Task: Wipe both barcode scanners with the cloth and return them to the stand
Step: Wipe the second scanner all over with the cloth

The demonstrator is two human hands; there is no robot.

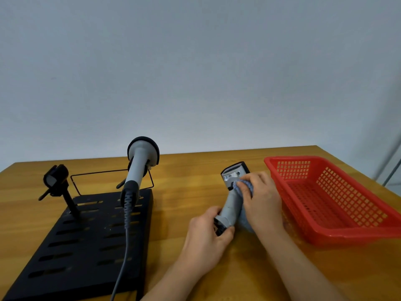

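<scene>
My left hand (206, 240) grips the smooth grey scanner (233, 203) by its handle base while my right hand (262, 198) presses the soft blue cloth (246, 187) against it.

I see a wooden table (178, 170) carrying a black slotted stand (86, 246) at the near left and a red basket (338, 203) at the right.

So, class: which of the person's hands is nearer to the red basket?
Right. The right hand, pressing the cloth on the scanner, sits just beside the red basket's near wall. The left hand, gripping the scanner's handle end, is farther away.
</scene>
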